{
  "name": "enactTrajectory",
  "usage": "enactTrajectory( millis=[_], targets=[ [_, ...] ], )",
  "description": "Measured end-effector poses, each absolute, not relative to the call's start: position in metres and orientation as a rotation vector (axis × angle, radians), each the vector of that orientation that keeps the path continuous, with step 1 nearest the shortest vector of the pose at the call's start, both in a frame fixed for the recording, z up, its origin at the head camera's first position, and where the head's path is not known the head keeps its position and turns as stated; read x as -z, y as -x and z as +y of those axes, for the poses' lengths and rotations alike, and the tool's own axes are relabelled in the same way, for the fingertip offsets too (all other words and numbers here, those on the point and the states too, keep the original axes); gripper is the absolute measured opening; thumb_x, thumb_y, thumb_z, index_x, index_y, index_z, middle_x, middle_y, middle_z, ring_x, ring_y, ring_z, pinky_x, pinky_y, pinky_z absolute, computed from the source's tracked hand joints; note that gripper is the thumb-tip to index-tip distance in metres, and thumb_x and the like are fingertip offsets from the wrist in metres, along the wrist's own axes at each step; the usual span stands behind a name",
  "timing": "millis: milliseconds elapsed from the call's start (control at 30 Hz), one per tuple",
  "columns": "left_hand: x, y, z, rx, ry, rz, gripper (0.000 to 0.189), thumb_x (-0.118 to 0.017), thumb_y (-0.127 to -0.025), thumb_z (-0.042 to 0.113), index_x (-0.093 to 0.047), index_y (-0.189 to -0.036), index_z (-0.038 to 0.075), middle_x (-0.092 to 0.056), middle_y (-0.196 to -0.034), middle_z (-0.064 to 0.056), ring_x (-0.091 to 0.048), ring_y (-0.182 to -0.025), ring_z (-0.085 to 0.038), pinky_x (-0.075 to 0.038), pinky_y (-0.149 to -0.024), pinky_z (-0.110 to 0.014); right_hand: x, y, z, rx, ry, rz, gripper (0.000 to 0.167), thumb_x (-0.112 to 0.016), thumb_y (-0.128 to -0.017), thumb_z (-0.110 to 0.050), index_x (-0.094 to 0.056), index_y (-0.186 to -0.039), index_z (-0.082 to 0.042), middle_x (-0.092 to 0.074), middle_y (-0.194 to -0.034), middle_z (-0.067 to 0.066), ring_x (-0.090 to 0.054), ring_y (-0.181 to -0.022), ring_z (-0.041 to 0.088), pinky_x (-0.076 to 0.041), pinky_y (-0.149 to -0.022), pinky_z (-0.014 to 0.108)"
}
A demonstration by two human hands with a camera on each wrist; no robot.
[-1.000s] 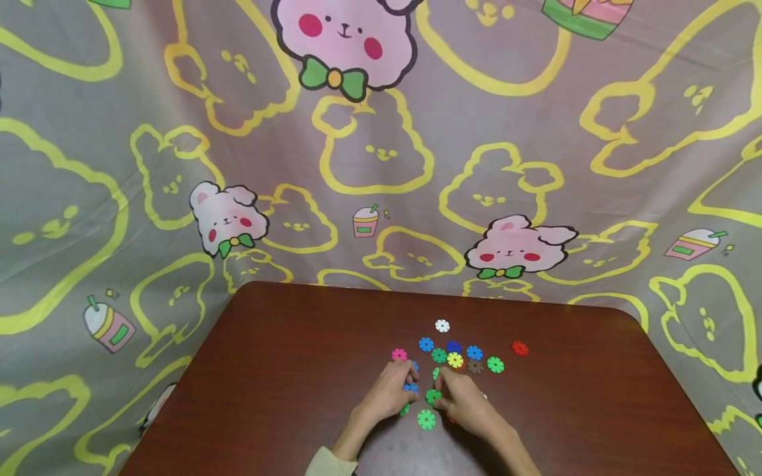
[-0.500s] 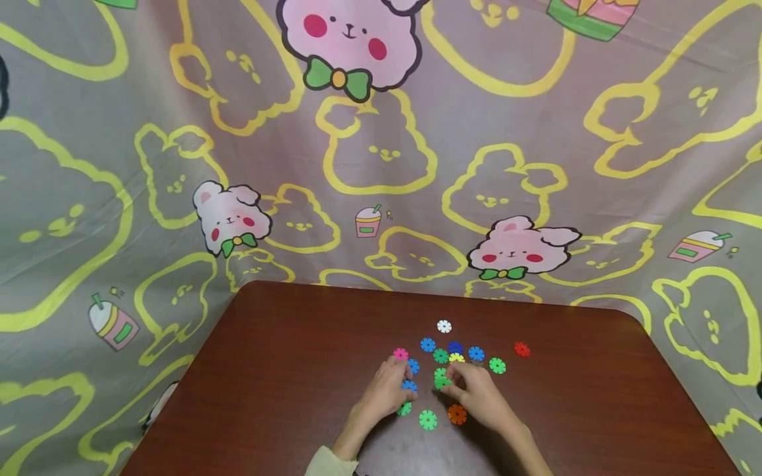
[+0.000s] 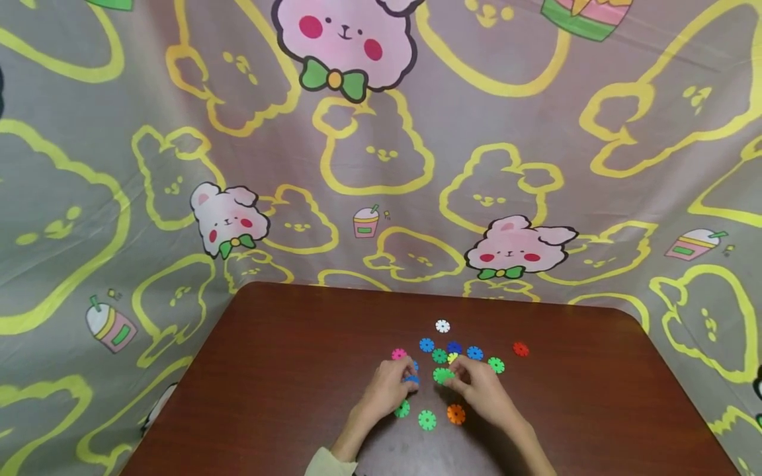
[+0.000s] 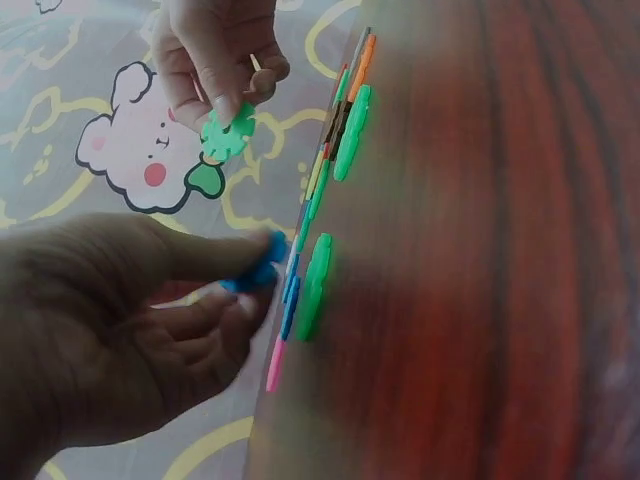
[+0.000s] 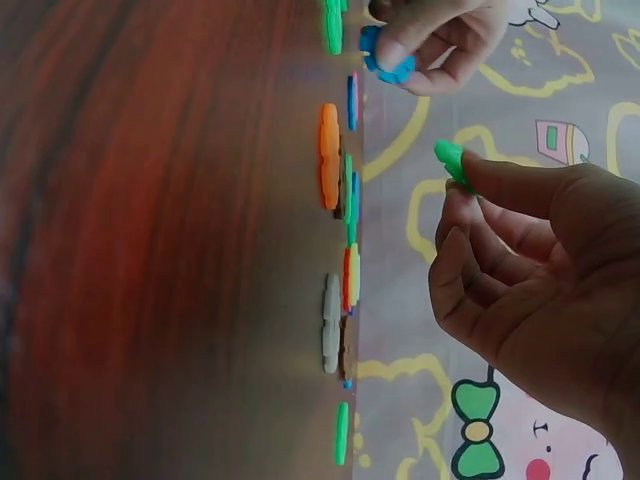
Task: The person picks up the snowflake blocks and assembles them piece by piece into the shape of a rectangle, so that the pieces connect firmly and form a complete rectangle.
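Observation:
Between thumb and fingers, my left hand pinches a blue notched plastic disc, held up off the table in the left wrist view. My right hand pinches a light green notched disc by its edge, also raised. The two discs face each other across a gap, not touching. In the head view, a green disc lies just below my left hand. A pink disc lies beyond its fingertips. A yellow disc is partly hidden behind my right fingers.
Several loose discs lie flat on the brown table: an orange disc and a light green disc nearer me, a white disc at the back, a red disc to the right. A patterned cloth hangs behind the table.
My right hand has risen and moved forward with the green disc, uncovering the orange disc. My left hand has lifted the blue disc slightly, showing more of the green disc below.

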State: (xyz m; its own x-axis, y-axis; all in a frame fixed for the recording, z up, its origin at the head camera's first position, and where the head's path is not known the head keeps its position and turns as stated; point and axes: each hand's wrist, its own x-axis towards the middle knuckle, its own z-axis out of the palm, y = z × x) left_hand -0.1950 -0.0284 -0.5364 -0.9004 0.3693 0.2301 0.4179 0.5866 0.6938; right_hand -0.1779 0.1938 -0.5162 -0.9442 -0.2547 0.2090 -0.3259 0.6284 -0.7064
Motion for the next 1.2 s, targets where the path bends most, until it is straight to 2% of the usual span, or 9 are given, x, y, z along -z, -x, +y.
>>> enactTrajectory(
  millis=[233,400,567,633,833,900,1000,1067,1200],
  targets=[
    [0.518,0.198,-0.025,1.524,0.577,-2.465,0.009,-0.082,-0.088,0.008,-0.076,-0.094,0.009,-0.071,-0.081,0.002,-0.061,-0.071,-0.007,-0.053,-0.066,-0.023,0.501,0.177,0.196,-1.458,-0.34,-2.585,0.017,-0.077,-0.09,-0.001,-0.067,-0.104,-0.002,-0.06,-0.074,-0.001,-0.055,-0.061,0.01,-0.047,-0.056,0.024],
    [0.505,0.195,-0.022,1.724,0.485,-2.313,0.012,-0.08,-0.089,0.005,-0.078,-0.101,0.004,-0.071,-0.08,-0.004,-0.061,-0.067,-0.009,-0.051,-0.061,-0.02,0.487,0.171,0.197,-1.645,-0.195,-2.447,0.01,-0.077,-0.093,-0.006,-0.072,-0.1,-0.004,-0.068,-0.079,0.01,-0.066,-0.067,0.024,-0.055,-0.062,0.029],
    [0.497,0.189,-0.018,1.858,0.487,-2.206,0.019,-0.078,-0.088,-0.004,-0.076,-0.106,0.002,-0.075,-0.095,-0.012,-0.071,-0.081,-0.02,-0.06,-0.075,-0.026,0.475,0.165,0.195,-1.836,-0.07,-2.336,0.012,-0.078,-0.093,-0.009,-0.074,-0.101,-0.001,-0.069,-0.082,0.015,-0.069,-0.067,0.021,-0.059,-0.065,0.031],
    [0.494,0.186,-0.016,1.863,0.496,-2.184,0.017,-0.079,-0.089,-0.001,-0.076,-0.105,0.003,-0.076,-0.097,-0.012,-0.072,-0.084,-0.021,-0.061,-0.077,-0.03,0.472,0.164,0.195,-1.88,-0.051,-2.308,0.015,-0.077,-0.093,-0.008,-0.074,-0.103,0.002,-0.069,-0.082,0.016,-0.067,-0.067,0.019,-0.059,-0.065,0.029],
    [0.487,0.18,-0.013,1.803,0.477,-2.183,0.011,-0.083,-0.088,0.013,-0.08,-0.099,0.011,-0.076,-0.087,-0.001,-0.066,-0.072,-0.013,-0.055,-0.065,-0.023,0.465,0.157,0.193,-1.967,-0.008,-2.269,0.017,-0.076,-0.094,-0.009,-0.074,-0.105,0.004,-0.069,-0.083,0.014,-0.066,-0.069,0.018,-0.06,-0.066,0.031],
    [0.487,0.179,-0.011,1.866,0.489,-2.148,0.011,-0.083,-0.089,0.012,-0.08,-0.099,0.01,-0.076,-0.087,-0.002,-0.068,-0.071,-0.02,-0.058,-0.065,-0.026,0.463,0.155,0.191,-1.985,0.013,-2.264,0.018,-0.076,-0.095,-0.011,-0.074,-0.105,0.004,-0.069,-0.082,0.012,-0.066,-0.069,0.019,-0.06,-0.066,0.03],
    [0.488,0.179,-0.009,1.965,0.526,-2.078,0.01,-0.081,-0.089,0.008,-0.079,-0.099,0.007,-0.074,-0.088,-0.007,-0.071,-0.073,-0.03,-0.063,-0.065,-0.037,0.46,0.153,0.188,-2.012,0.043,-2.253,0.02,-0.077,-0.095,-0.013,-0.075,-0.105,0.005,-0.07,-0.081,0.01,-0.067,-0.069,0.022,-0.059,-0.066,0.029],
    [0.489,0.178,-0.008,1.989,0.563,-2.04,0.01,-0.08,-0.089,0.006,-0.079,-0.099,0.004,-0.074,-0.088,-0.009,-0.073,-0.074,-0.032,-0.063,-0.065,-0.04,0.46,0.152,0.187,-2.033,0.065,-2.238,0.021,-0.077,-0.095,-0.013,-0.075,-0.104,0.005,-0.07,-0.081,0.009,-0.067,-0.069,0.024,-0.059,-0.066,0.028],
    [0.491,0.178,-0.007,1.831,0.642,-2.049,0.01,-0.081,-0.089,0.007,-0.079,-0.099,0.004,-0.074,-0.089,-0.006,-0.073,-0.077,-0.02,-0.062,-0.065,-0.032,0.46,0.15,0.185,-2.051,0.078,-2.221,0.02,-0.076,-0.094,-0.01,-0.074,-0.104,0.007,-0.071,-0.081,0.01,-0.066,-0.068,0.022,-0.06,-0.066,0.029]
  ],
)
